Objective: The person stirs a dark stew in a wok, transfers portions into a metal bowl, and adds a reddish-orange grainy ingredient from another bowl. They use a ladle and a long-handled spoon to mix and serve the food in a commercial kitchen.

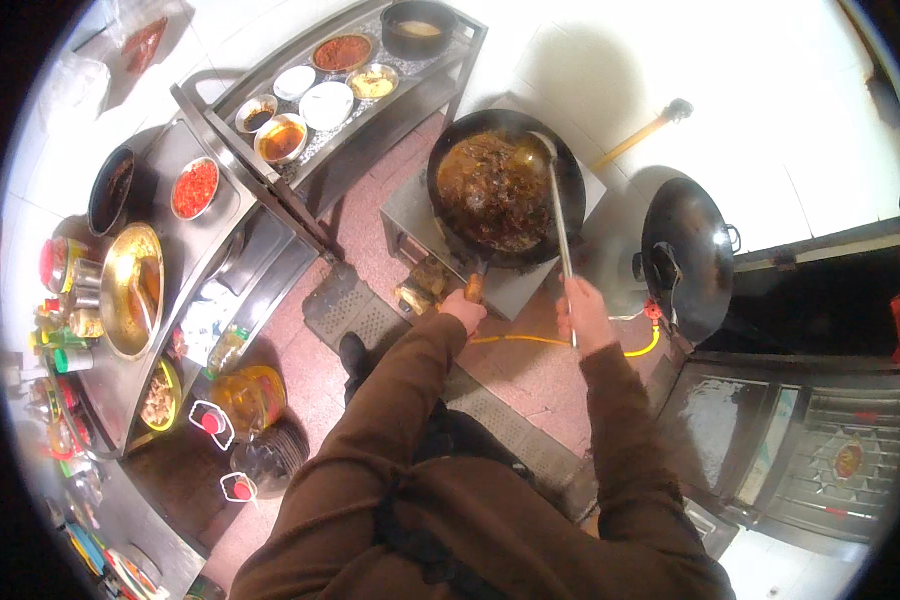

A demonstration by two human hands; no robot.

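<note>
One dark wok (572, 172), with brown food (492, 185) in it, sits on a low metal stove (518, 292). The left hand (463, 312) has its fingers closed around the wok's wooden handle (474, 288); the right hand (588, 316) grips a long ladle (560, 217), its head inside the wok near the far rim. Another wok (692, 265) stands tilted at right; bowls (326, 105) line a metal table (378, 150) at upper left.
</note>
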